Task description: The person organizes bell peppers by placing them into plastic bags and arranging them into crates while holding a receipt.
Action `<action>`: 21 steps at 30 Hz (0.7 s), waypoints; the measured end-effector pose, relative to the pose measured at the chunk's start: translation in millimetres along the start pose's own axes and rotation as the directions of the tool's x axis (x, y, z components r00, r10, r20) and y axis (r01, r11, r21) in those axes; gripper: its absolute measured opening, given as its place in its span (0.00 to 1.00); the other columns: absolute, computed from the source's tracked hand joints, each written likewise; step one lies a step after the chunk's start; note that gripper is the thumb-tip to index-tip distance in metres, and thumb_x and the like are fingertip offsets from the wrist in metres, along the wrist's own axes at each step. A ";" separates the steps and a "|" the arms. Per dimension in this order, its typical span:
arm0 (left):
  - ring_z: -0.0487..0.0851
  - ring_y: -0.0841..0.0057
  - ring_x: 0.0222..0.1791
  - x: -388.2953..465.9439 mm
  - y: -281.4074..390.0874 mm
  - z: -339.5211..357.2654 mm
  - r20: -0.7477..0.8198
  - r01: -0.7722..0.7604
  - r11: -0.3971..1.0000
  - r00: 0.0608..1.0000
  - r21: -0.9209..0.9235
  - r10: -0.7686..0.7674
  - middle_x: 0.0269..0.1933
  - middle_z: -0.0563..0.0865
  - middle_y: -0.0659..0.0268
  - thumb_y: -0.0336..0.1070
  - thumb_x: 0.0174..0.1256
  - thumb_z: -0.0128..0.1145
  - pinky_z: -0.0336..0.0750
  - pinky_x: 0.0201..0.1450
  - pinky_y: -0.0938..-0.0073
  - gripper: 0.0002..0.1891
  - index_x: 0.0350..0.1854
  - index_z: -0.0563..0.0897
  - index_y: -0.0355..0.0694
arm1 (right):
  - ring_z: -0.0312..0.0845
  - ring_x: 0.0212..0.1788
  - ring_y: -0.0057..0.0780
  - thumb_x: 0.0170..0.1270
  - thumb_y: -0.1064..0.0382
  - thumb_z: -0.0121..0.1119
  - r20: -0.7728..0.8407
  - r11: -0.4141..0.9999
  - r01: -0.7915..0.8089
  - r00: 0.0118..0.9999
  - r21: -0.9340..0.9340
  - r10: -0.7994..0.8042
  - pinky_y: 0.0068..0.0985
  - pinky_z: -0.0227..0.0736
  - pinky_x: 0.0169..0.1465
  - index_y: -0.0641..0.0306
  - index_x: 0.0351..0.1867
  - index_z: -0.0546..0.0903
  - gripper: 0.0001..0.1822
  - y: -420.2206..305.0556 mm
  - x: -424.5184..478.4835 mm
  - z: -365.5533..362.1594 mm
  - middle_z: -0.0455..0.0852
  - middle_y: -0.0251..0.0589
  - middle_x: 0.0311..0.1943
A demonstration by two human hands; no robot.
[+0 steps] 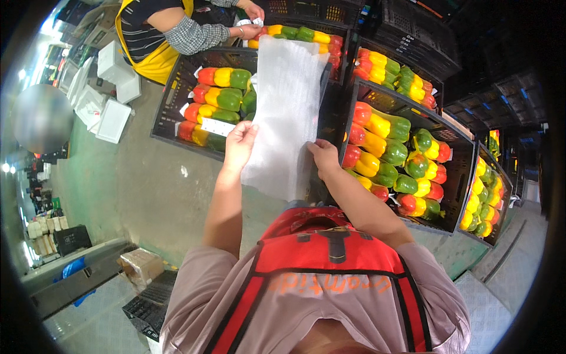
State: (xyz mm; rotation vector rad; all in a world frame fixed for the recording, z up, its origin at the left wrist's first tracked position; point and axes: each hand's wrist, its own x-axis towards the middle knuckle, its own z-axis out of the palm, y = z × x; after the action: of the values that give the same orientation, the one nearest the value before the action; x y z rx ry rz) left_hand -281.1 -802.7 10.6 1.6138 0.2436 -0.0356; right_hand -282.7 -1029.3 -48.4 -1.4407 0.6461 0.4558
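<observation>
A long translucent white sheet [287, 101], probably thin plastic or foam, is stretched out in front of me. My left hand [240, 144] pinches its left edge between thumb and fingers. At the right edge, my right hand [325, 155] grips the sheet the same way. Beneath its far part is a black plastic crate [172, 104] with packs of red, yellow and green bell peppers [224, 78], partly covered by the sheet. A white strip of labels [217, 127] lies over the near peppers beside my left hand; whether my fingers touch it, I cannot tell.
Another person's hands [251, 31] hold small white labels over a far crate of peppers [305, 34]. To my right stand more pepper crates [455, 194]. Stacked black crates [415, 40] rise behind them. White foam boxes [114, 119] sit on the floor at left.
</observation>
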 end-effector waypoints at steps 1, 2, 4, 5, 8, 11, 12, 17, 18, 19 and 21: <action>0.74 0.90 0.30 -4.5 15.2 6.9 0.024 0.006 1.000 1.000 -0.026 -0.005 0.33 0.81 0.74 0.30 0.64 0.53 0.68 0.32 0.86 0.04 0.37 0.79 0.37 | 0.76 0.38 0.26 0.57 0.61 0.61 -0.003 0.999 0.026 1.000 0.045 -0.026 0.22 0.71 0.43 0.71 0.47 0.75 0.19 -0.5 -4.1 -5.0 0.81 0.41 0.38; 0.74 0.90 0.31 -12.7 29.9 16.4 0.038 0.014 0.999 0.999 -0.050 -0.012 0.33 0.81 0.74 0.29 0.64 0.53 0.68 0.33 0.86 0.04 0.38 0.79 0.37 | 0.72 0.27 0.17 0.62 0.66 0.56 0.038 0.962 0.098 0.993 0.256 -0.111 0.17 0.69 0.33 0.65 0.34 0.78 0.05 -12.1 -18.3 -11.3 0.79 0.30 0.27; 0.75 0.88 0.34 -25.1 48.3 43.5 0.144 -0.027 0.990 0.988 -0.138 0.047 0.34 0.82 0.73 0.28 0.63 0.53 0.70 0.37 0.85 0.05 0.39 0.79 0.37 | 0.69 0.24 0.16 0.65 0.67 0.52 0.007 0.827 0.393 0.902 0.402 -0.431 0.15 0.66 0.28 0.59 0.33 0.76 0.03 -32.1 -41.4 -42.6 0.76 0.28 0.23; 0.76 0.86 0.35 -29.4 49.8 56.1 0.205 -0.029 1.000 0.978 0.006 0.027 0.35 0.82 0.73 0.28 0.62 0.54 0.71 0.39 0.83 0.08 0.43 0.78 0.37 | 0.69 0.24 0.15 0.66 0.65 0.51 -0.070 0.785 0.505 0.853 0.359 -0.517 0.16 0.66 0.28 0.58 0.33 0.75 0.03 -46.1 -53.6 -67.9 0.76 0.28 0.25; 0.72 0.78 0.53 -39.9 46.0 105.5 0.458 -0.245 0.966 0.870 0.087 0.179 0.54 0.75 0.65 0.33 0.61 0.55 0.68 0.53 0.77 0.17 0.53 0.74 0.40 | 0.64 0.32 0.11 0.66 0.63 0.52 -0.357 0.748 0.662 0.712 0.052 -0.605 0.12 0.63 0.38 0.58 0.35 0.75 0.03 -64.5 -67.2 -156.5 0.74 0.24 0.28; 0.64 0.67 0.63 -45.0 50.0 163.4 0.619 -0.545 0.776 0.739 0.319 0.264 0.64 0.66 0.61 0.41 0.57 0.58 0.63 0.61 0.66 0.24 0.57 0.72 0.44 | 0.65 0.33 0.12 0.66 0.65 0.53 -0.457 0.777 0.630 0.686 -0.018 -0.567 0.13 0.64 0.40 0.59 0.34 0.75 0.03 -42.2 -60.9 -275.9 0.74 0.24 0.28; 0.60 0.64 0.66 -45.3 46.3 181.3 0.673 -0.646 0.664 0.683 0.376 0.283 0.66 0.63 0.60 0.44 0.56 0.59 0.60 0.63 0.63 0.26 0.58 0.71 0.45 | 0.65 0.32 0.12 0.66 0.65 0.52 -0.475 0.750 0.648 0.624 -0.130 -0.621 0.14 0.64 0.38 0.60 0.34 0.75 0.03 -25.7 -57.8 -320.4 0.75 0.25 0.28; 0.52 0.63 0.69 -43.1 14.9 252.0 0.765 -0.729 0.278 0.643 0.625 -0.036 0.68 0.59 0.63 0.55 0.53 0.58 0.46 0.67 0.49 0.34 0.63 0.67 0.50 | 0.71 0.21 0.26 0.63 0.63 0.51 -0.562 0.707 0.206 0.475 -0.677 -0.677 0.24 0.68 0.28 0.64 0.36 0.74 0.07 10.9 -67.8 -417.7 0.75 0.39 0.19; 0.52 0.62 0.70 -44.2 12.4 265.8 0.774 -0.740 0.244 0.626 0.627 -0.091 0.69 0.58 0.63 0.56 0.53 0.58 0.46 0.67 0.49 0.34 0.64 0.66 0.51 | 0.74 0.23 0.34 0.62 0.61 0.52 -0.585 0.719 0.135 0.490 -0.681 -0.646 0.29 0.70 0.30 0.62 0.37 0.74 0.07 23.3 -61.3 -439.8 0.77 0.44 0.20; 0.51 0.62 0.70 -44.6 7.2 276.2 0.775 -0.747 0.207 0.614 0.631 -0.148 0.69 0.57 0.63 0.56 0.53 0.58 0.45 0.68 0.48 0.35 0.64 0.65 0.51 | 0.77 0.25 0.43 0.61 0.60 0.52 -0.605 0.728 0.067 0.508 -0.682 -0.613 0.35 0.71 0.32 0.61 0.37 0.75 0.08 31.2 -55.6 -455.3 0.78 0.49 0.21; 0.49 0.61 0.70 -45.4 -11.9 298.0 0.775 -0.755 0.184 0.591 0.629 -0.225 0.70 0.55 0.64 0.58 0.53 0.57 0.44 0.68 0.48 0.36 0.65 0.64 0.53 | 0.78 0.30 0.54 0.62 0.57 0.50 -0.554 0.611 -0.025 0.451 -0.792 -0.700 0.43 0.71 0.35 0.59 0.38 0.75 0.10 40.5 -47.1 -478.1 0.81 0.56 0.26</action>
State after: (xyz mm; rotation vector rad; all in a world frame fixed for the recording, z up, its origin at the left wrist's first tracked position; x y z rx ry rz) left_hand -290.0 -1103.4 -11.4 2.7316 -1.0951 -0.6931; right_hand -407.0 -1495.0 -53.1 -2.5660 0.9110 -0.5389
